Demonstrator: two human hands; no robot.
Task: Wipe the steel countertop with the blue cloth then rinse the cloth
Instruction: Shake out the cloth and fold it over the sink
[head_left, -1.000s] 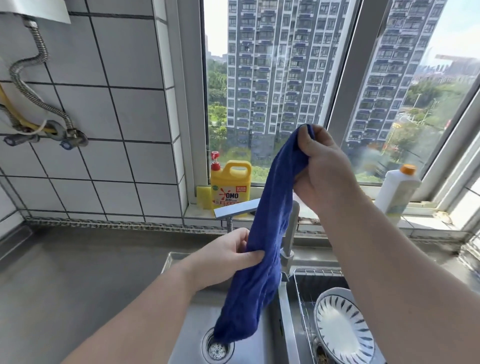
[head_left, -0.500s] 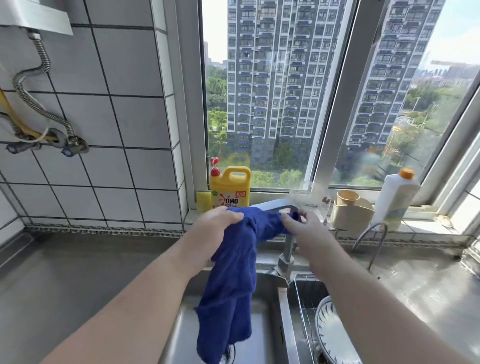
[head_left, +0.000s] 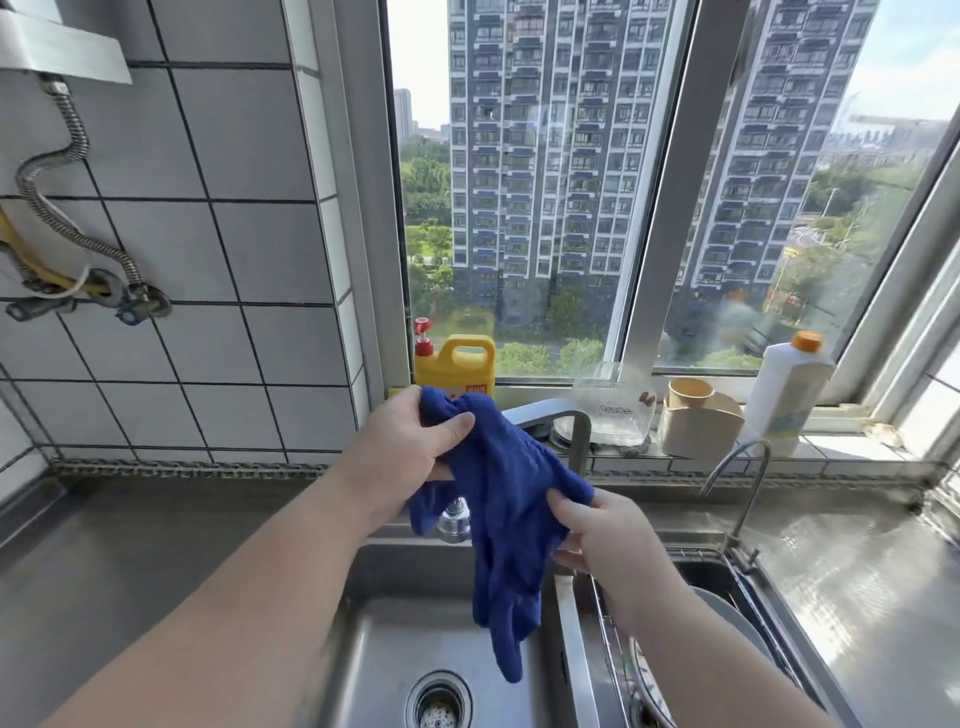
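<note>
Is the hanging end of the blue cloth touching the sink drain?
Apart. In the head view the blue cloth hangs from both hands, and bare steel shows between its lowest tip and the round sink drain.

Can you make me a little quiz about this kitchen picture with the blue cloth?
1. True or false: both hands hold the blue cloth.
2. What hangs below the cloth's dangling end? A) the sink B) the windowsill C) the countertop
3. Fill in: the jug beside the left hand on the sill is ____.

Key:
1. True: the left hand grips the top and the right hand pinches the side.
2. A, the left basin with its drain.
3. Yellow: the yellow jug.
</note>
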